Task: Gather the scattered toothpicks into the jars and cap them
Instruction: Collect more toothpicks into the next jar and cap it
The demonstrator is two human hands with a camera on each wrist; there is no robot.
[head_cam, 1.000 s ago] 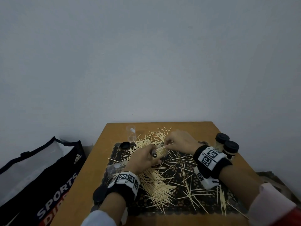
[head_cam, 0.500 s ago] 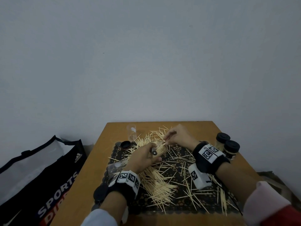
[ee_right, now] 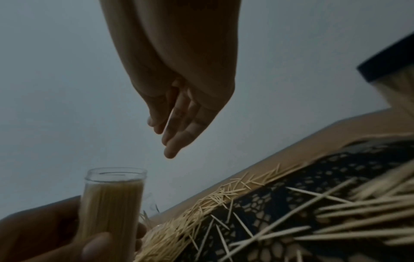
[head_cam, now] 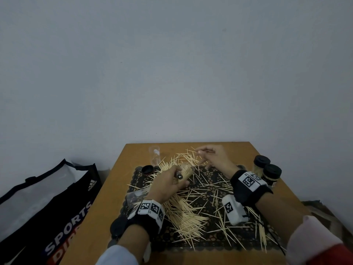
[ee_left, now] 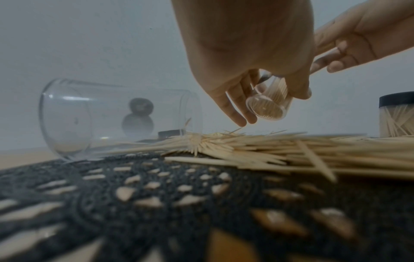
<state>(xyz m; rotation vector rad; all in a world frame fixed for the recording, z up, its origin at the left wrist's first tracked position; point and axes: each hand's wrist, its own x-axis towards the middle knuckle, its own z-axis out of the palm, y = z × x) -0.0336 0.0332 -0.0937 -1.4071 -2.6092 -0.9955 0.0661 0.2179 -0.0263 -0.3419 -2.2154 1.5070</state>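
My left hand [head_cam: 170, 185] grips a clear jar [head_cam: 186, 170] packed with toothpicks, tilted with its open mouth toward the far right; the jar [ee_right: 112, 203] shows no cap. My right hand [head_cam: 211, 157] hovers just beyond the jar mouth, over the far toothpicks, its fingers [ee_right: 177, 127] straight and holding nothing. Loose toothpicks [head_cam: 184, 213] lie in heaps across the black lace mat [head_cam: 210, 240]. An empty clear jar [head_cam: 155, 155] stands at the far left, with a black cap [head_cam: 147, 169] beside it. Another clear jar [ee_left: 112, 117] lies on its side by my left wrist.
Two capped jars of toothpicks [head_cam: 262, 163] [head_cam: 272, 175] stand at the table's right edge. The wooden table [head_cam: 99, 217] is small, against a grey wall. A black sports bag [head_cam: 47, 207] sits on the floor to the left.
My right hand, which pinched toothpicks at the jar mouth, has let go and moved up and away with straight fingers. My left hand still holds the jar.
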